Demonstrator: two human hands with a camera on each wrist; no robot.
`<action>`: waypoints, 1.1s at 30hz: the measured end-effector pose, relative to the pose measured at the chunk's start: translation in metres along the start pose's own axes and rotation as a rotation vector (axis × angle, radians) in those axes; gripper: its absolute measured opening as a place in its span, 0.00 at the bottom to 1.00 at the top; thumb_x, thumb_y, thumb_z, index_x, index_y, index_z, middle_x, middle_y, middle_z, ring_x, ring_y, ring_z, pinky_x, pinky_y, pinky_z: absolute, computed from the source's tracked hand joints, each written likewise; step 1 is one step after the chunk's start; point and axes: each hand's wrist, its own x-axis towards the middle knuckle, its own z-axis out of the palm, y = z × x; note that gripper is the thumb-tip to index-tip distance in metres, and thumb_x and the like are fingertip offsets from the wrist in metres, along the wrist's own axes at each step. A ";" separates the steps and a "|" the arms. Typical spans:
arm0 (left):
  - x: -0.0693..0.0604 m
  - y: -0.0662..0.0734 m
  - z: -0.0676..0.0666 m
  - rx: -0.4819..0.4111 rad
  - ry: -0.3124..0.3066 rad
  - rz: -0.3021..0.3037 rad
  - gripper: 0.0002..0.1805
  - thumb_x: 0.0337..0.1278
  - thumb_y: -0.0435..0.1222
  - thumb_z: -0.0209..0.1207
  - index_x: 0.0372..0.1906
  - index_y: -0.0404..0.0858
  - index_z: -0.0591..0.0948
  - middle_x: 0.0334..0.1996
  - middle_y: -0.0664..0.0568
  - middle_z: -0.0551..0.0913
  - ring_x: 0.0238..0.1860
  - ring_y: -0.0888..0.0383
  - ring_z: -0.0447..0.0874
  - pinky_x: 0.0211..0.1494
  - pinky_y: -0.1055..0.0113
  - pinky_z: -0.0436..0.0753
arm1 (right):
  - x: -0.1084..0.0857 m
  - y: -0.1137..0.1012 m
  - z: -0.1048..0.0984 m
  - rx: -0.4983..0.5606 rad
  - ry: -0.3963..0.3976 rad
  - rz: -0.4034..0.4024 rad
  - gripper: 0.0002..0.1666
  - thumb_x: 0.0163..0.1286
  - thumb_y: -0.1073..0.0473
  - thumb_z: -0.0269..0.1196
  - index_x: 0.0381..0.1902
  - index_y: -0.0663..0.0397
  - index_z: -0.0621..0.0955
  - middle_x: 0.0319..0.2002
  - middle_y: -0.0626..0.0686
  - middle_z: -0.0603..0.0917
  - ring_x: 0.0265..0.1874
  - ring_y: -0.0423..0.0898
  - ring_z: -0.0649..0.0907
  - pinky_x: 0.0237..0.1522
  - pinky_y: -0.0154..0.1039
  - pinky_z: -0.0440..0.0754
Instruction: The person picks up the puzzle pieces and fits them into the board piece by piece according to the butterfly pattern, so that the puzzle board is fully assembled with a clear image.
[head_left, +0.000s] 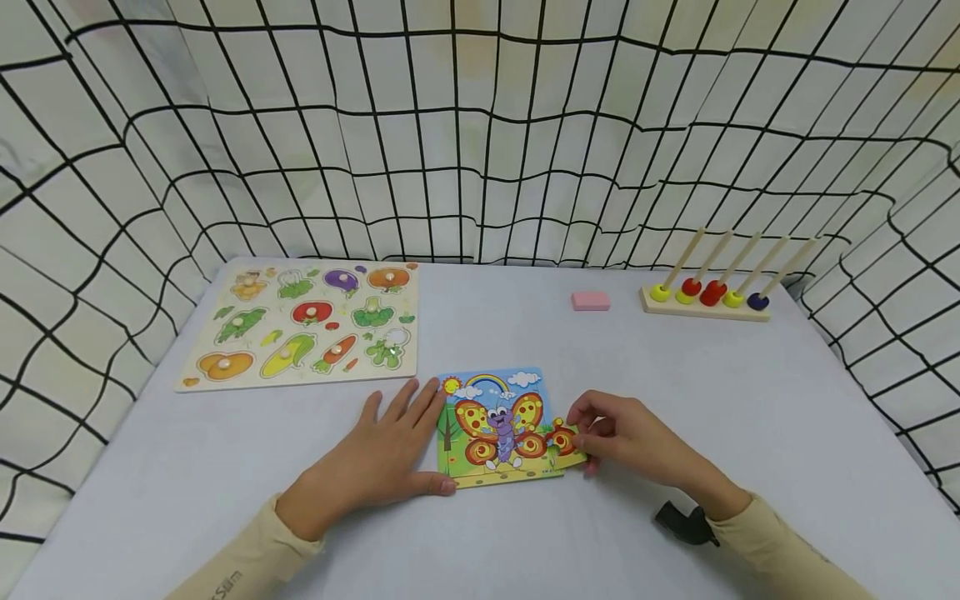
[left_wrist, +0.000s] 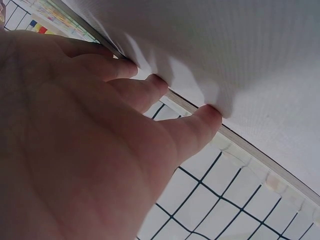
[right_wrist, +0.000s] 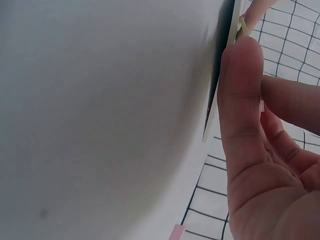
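Note:
A butterfly jigsaw puzzle [head_left: 504,433] lies on the white table, with a purple butterfly under a rainbow. Fingers spread, my left hand [head_left: 386,450] rests on the table at the puzzle's left side, its thumb and fingertips touching the puzzle's edge. In the left wrist view the left hand [left_wrist: 100,135] has its fingertips against the table. At the puzzle's lower right, my right hand [head_left: 622,433] pinches a puzzle piece [head_left: 564,443] with an orange wing pattern. This piece sits tilted, partly over the puzzle's right edge. The right hand [right_wrist: 265,150] hides most of the piece in the right wrist view.
A wooden vegetable peg puzzle [head_left: 352,337] lies at the back left. Towards the back right are a pink block [head_left: 591,301] and a bead stacker [head_left: 705,307] with upright pegs. A black strap-like object [head_left: 686,523] is by the right wrist. Black netting surrounds the table.

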 end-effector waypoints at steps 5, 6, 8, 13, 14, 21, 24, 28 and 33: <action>0.000 0.000 -0.001 0.002 -0.001 -0.002 0.66 0.58 0.70 0.66 0.86 0.31 0.55 0.86 0.39 0.50 0.85 0.34 0.42 0.77 0.23 0.46 | 0.008 -0.005 0.008 0.014 -0.022 -0.011 0.09 0.76 0.66 0.68 0.50 0.62 0.80 0.33 0.54 0.82 0.25 0.50 0.87 0.31 0.41 0.89; 0.000 0.000 -0.001 0.001 -0.001 -0.003 0.66 0.58 0.70 0.66 0.86 0.31 0.55 0.86 0.39 0.50 0.85 0.34 0.42 0.77 0.23 0.46 | 0.010 -0.006 0.009 0.011 -0.023 -0.012 0.09 0.76 0.66 0.68 0.49 0.61 0.80 0.32 0.53 0.82 0.25 0.50 0.87 0.30 0.40 0.88; 0.000 0.000 -0.001 -0.002 -0.001 -0.003 0.66 0.58 0.70 0.66 0.86 0.31 0.55 0.86 0.39 0.50 0.85 0.34 0.42 0.77 0.23 0.46 | 0.012 -0.007 0.012 0.005 -0.024 -0.014 0.09 0.76 0.66 0.68 0.49 0.61 0.80 0.31 0.53 0.82 0.24 0.50 0.86 0.29 0.40 0.87; 0.000 0.000 0.000 -0.007 -0.001 0.001 0.66 0.58 0.70 0.66 0.86 0.31 0.55 0.86 0.39 0.50 0.85 0.34 0.42 0.77 0.23 0.46 | 0.018 -0.009 0.018 -0.010 -0.027 -0.006 0.09 0.75 0.66 0.69 0.48 0.60 0.80 0.29 0.52 0.82 0.22 0.48 0.84 0.26 0.37 0.84; 0.000 -0.001 0.000 -0.006 -0.001 0.003 0.66 0.58 0.70 0.66 0.85 0.31 0.55 0.86 0.38 0.50 0.85 0.34 0.42 0.77 0.23 0.46 | 0.019 -0.009 0.019 -0.012 -0.028 -0.003 0.09 0.75 0.66 0.69 0.48 0.60 0.80 0.29 0.52 0.82 0.22 0.48 0.84 0.26 0.37 0.83; 0.000 -0.002 0.001 0.006 0.006 0.007 0.66 0.59 0.70 0.67 0.85 0.31 0.55 0.86 0.39 0.50 0.85 0.34 0.42 0.77 0.24 0.47 | 0.025 -0.011 0.025 -0.037 -0.035 0.018 0.08 0.73 0.66 0.70 0.46 0.59 0.81 0.27 0.51 0.82 0.18 0.46 0.82 0.22 0.36 0.81; 0.000 -0.002 0.002 0.007 0.005 0.007 0.66 0.59 0.69 0.67 0.86 0.31 0.54 0.86 0.39 0.49 0.85 0.34 0.42 0.77 0.24 0.47 | 0.027 -0.010 0.027 -0.052 -0.038 0.029 0.08 0.73 0.66 0.70 0.45 0.59 0.81 0.26 0.50 0.82 0.17 0.46 0.81 0.21 0.36 0.81; -0.001 -0.002 0.002 0.006 0.006 0.010 0.66 0.59 0.70 0.67 0.86 0.31 0.54 0.86 0.39 0.49 0.85 0.34 0.42 0.77 0.24 0.48 | 0.030 -0.010 0.029 -0.077 -0.045 0.042 0.07 0.72 0.67 0.69 0.44 0.58 0.81 0.26 0.50 0.81 0.17 0.44 0.80 0.20 0.35 0.80; 0.000 -0.002 0.002 0.007 0.014 0.014 0.66 0.59 0.70 0.66 0.86 0.31 0.54 0.86 0.39 0.49 0.85 0.34 0.43 0.76 0.24 0.48 | 0.033 -0.013 0.029 -0.144 -0.046 0.029 0.06 0.73 0.66 0.69 0.42 0.56 0.81 0.26 0.47 0.79 0.16 0.41 0.78 0.19 0.34 0.77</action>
